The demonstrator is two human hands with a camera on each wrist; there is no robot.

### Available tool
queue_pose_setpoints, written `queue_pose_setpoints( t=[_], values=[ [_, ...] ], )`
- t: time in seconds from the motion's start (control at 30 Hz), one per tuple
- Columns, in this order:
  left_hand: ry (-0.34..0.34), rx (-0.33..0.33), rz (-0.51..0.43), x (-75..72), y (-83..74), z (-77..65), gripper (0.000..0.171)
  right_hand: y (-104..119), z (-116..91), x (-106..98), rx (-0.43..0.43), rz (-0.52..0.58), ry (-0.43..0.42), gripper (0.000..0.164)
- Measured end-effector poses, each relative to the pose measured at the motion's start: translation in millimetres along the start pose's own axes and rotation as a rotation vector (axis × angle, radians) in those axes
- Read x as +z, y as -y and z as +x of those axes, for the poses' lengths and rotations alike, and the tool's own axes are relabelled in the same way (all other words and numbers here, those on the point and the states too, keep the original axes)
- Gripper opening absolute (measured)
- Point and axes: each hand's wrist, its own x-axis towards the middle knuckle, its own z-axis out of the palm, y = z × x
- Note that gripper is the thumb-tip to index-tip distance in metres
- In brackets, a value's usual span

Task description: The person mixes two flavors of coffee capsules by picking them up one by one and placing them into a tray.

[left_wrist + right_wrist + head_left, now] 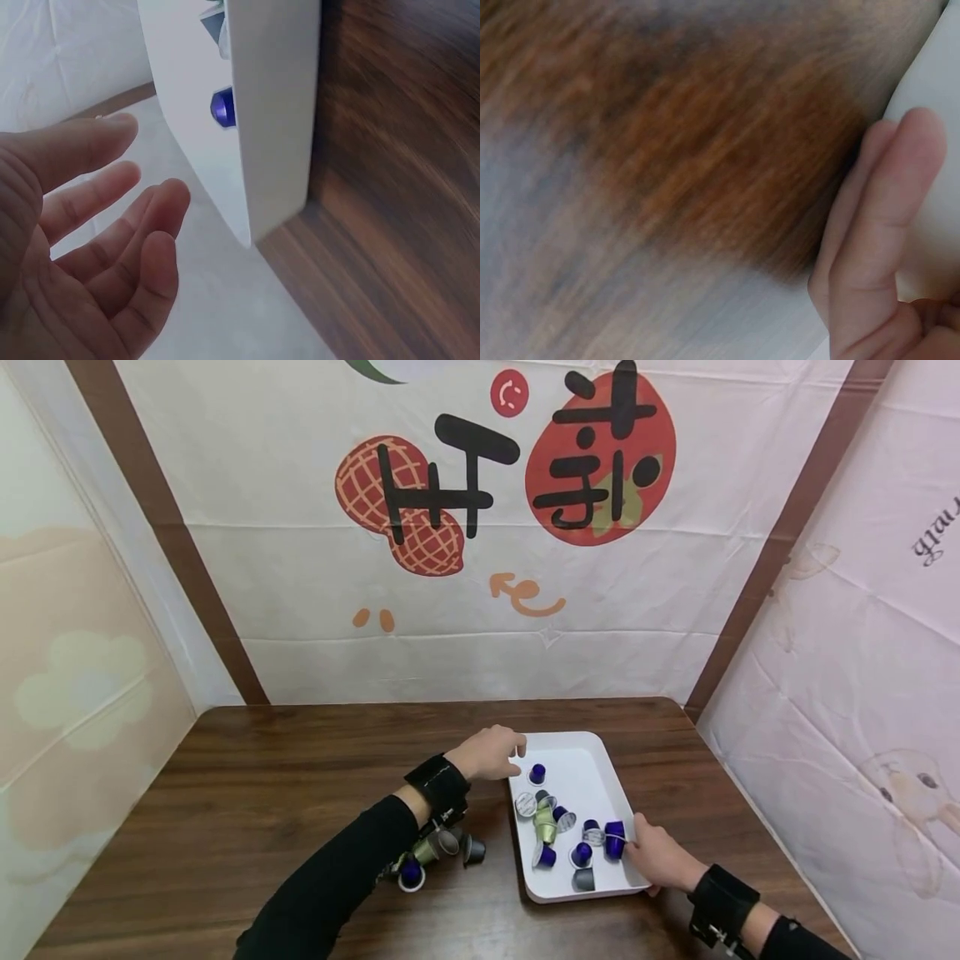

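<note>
A white tray (577, 756) lies on the wooden table with several coffee capsules in it, some purple, some green, some grey. My left hand (491, 753) is over the tray's far left corner, its fingers loosely bent and apart with nothing between them. Closest to it inside the tray is a purple capsule (537, 773), also visible past the wall in the left wrist view. At the tray's right side, towards the near corner, my right hand (663, 856) grips the edge. Its fingers (877, 225) lie along the outer wall in the right wrist view.
Beneath my left forearm, more capsules sit in a loose group on the table, among them a grey capsule (473, 850) and a purple capsule (411, 873). The table (337, 752) ends at a printed cloth (300, 610) behind it, with more cloth at both sides.
</note>
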Motion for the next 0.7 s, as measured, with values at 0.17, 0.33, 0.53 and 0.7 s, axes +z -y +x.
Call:
queue_pose_setpoints(
  t=[0.17,0.33,0.53,0.7],
  values=[
    [0.017,-0.023,0.020,-10.2,16.8,-29.2,0.020,0,1,-1,-0.004,-0.003,0.004,0.020],
    [0.053,-0.053,0.024,-15.5,40.0,-65.1,0.016,-1,0,-1,-0.008,0.001,0.001,0.019],
    [0.073,-0.100,-0.030,-17.9,64.7,-103.6,0.015,0,-1,-3,-0.007,-0.004,-0.015,0.019],
    [0.107,-0.145,-0.090,-15.6,78.3,-139.1,0.026,2,-2,-2,-0.019,-0.006,-0.004,0.019]
  ],
)
